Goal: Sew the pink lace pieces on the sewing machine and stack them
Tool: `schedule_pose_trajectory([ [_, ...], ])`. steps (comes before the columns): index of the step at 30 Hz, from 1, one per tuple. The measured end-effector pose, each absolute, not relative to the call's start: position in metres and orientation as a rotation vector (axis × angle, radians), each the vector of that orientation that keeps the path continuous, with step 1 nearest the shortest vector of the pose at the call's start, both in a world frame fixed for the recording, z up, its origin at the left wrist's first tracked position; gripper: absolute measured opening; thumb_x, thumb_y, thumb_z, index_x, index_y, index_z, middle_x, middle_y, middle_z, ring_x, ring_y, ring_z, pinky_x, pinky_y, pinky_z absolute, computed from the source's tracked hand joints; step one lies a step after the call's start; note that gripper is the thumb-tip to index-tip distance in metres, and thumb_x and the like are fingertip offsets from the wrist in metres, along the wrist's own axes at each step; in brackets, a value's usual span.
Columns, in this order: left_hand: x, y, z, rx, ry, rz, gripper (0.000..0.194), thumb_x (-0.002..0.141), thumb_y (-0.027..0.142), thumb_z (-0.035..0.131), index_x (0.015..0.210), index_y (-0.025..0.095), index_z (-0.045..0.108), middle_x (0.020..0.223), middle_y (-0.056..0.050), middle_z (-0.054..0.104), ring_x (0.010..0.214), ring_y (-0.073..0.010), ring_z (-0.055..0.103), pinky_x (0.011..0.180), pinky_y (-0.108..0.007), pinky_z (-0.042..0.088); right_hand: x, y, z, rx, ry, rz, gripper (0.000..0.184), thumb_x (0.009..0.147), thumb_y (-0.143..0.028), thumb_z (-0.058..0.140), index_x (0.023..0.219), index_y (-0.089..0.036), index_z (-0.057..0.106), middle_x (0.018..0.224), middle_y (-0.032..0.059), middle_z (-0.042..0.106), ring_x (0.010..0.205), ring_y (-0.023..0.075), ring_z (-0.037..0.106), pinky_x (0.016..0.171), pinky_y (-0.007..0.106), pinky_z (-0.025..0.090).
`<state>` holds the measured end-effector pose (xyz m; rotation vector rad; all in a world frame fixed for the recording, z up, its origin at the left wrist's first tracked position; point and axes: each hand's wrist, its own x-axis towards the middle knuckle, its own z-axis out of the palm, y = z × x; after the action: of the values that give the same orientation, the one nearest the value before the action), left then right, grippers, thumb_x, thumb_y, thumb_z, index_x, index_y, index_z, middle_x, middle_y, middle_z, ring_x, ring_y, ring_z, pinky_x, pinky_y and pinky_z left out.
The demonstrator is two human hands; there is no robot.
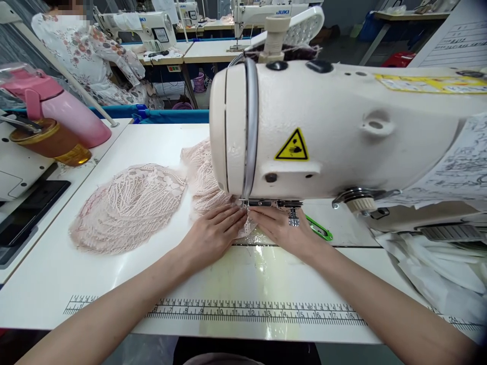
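Nearest, bench edge: a printed ruler scale (251, 312) runs along the white bench (45, 289), beneath both forearms.
Left hand: this hand (213, 230) lies palm down, fingers outstretched and close together, on the pink lace piece (205, 187).
Right hand: the other hand (283, 228) reaches in from the right, fingers at the lace edge; whether it pinches the cloth, I cannot tell.
Lace piece: partly under the sewing machine (331, 116), near its presser foot, spreading away behind the left hand.
Lace stack: layered pink pieces (129, 213) lie flat left of the left hand.
Green snips: a thread cutter (319, 229) just beside the right hand.
Left side: a dark phone (32, 208), then an amber cup (53, 142) and a pink bottle (72, 111).
Beyond: a co-worker in floral clothing (87, 56) beside another machine (144, 30).
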<state>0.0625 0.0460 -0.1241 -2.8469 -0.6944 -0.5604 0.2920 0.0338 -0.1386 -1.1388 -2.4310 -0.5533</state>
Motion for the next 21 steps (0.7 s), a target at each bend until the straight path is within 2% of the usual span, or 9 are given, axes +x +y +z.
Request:
schedule_pose_trajectory([
  [3, 0.06, 0.047, -0.124, -2.843, -0.679, -0.559, 0.035, 0.096, 0.013, 0.044, 0.128, 0.009, 0.057, 0.129, -0.009, 0.062, 0.121, -0.0228, 0.059, 0.105, -0.042, 0.05, 0.291, 0.032, -0.143, -1.097, -2.376, -0.656, 0.019, 0.093, -0.022, 0.05, 0.108, -0.025, 0.062, 0.112, -0.003, 0.071, 0.064, 0.0141, 0.055, 0.065, 0.038, 0.036],
  [6, 0.057, 0.049, -0.124, -2.853, -0.685, -0.549, 0.036, 0.095, 0.013, 0.045, 0.128, 0.008, 0.058, 0.128, -0.01, 0.063, 0.122, -0.0237, 0.058, 0.107, -0.043, 0.049, 0.286, 0.028, -0.138, -1.076, -2.346, -0.717, 0.02, 0.094, -0.018, 0.048, 0.104, -0.024, 0.064, 0.107, -0.0045, 0.072, 0.066, 0.0134, 0.055, 0.065, 0.037, 0.034],
  [10, 0.054, 0.052, -0.121, -2.878, -0.713, -0.537, 0.036, 0.094, 0.013, 0.045, 0.127, 0.008, 0.059, 0.127, -0.011, 0.063, 0.121, -0.0247, 0.059, 0.107, -0.046, 0.048, 0.276, 0.025, -0.124, -1.126, -2.432, -0.583, 0.019, 0.092, -0.013, 0.051, 0.099, -0.023, 0.065, 0.099, -0.0022, 0.071, 0.08, 0.0127, 0.057, 0.067, 0.031, 0.035],
  [15, 0.053, 0.053, -0.119, -2.9, -0.762, -0.556, 0.035, 0.094, 0.013, 0.044, 0.126, 0.011, 0.06, 0.126, -0.01, 0.064, 0.12, -0.0236, 0.06, 0.107, -0.047, 0.048, 0.269, 0.024, -0.128, -1.017, -2.457, -0.323, 0.021, 0.092, -0.009, 0.048, 0.094, -0.021, 0.065, 0.093, 0.0008, 0.069, 0.091, 0.0128, 0.058, 0.081, 0.028, 0.04],
  [21, 0.054, 0.052, -0.118, -2.936, -0.801, -0.568, 0.042, 0.088, 0.013, 0.046, 0.127, 0.009, 0.059, 0.128, -0.012, 0.063, 0.122, -0.0253, 0.058, 0.109, -0.047, 0.046, 0.267, 0.024, -0.131, -0.958, -2.441, -0.243, 0.019, 0.091, -0.007, 0.049, 0.089, -0.02, 0.063, 0.09, -0.0015, 0.07, 0.09, 0.0105, 0.059, 0.083, 0.027, 0.042],
])
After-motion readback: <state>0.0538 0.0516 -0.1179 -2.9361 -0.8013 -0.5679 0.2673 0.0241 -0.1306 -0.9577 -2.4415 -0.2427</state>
